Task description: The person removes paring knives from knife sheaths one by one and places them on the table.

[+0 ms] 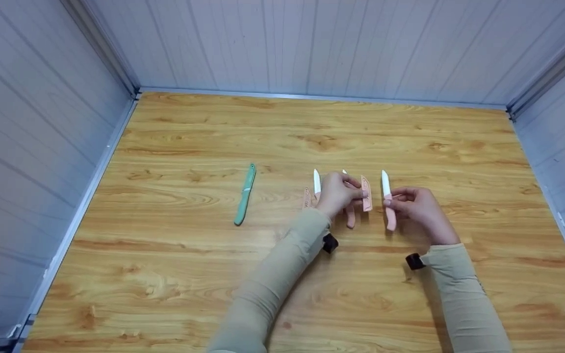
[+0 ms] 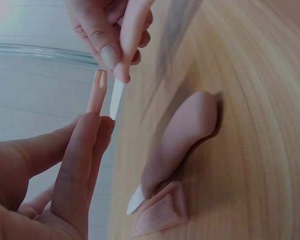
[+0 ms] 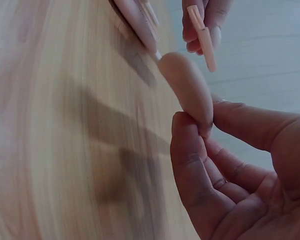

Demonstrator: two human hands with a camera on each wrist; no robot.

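Right of centre in the frame, a person's two bare hands work with pink-handled paring knives and their sheaths. The left hand pinches a pink blade sheath between thumb and fingertips, the sheath standing nearly upright in the frame. Just to its right, the right hand pinches a white-bladed knife near where its pink handle meets the blade; the blade is bare, points to the top of the frame and is apart from the held sheath. A second pink sheath lies on the table left of the left hand. Just beside it is another white-bladed knife, partly covered by that hand. A third pink-handled knife lies under the left hand's fingers, its white tip showing above them. Left of centre, well apart from the hands, a green knife lies slanted with its blade inside a matching green sheath. Everything is on a glossy yellow-brown wood-grain tabletop. Pale blue-grey panelled walls rise along its left, far and right sides, with a metal strip along the far edge. The person wears beige sleeves, with a small dark device at each wrist.
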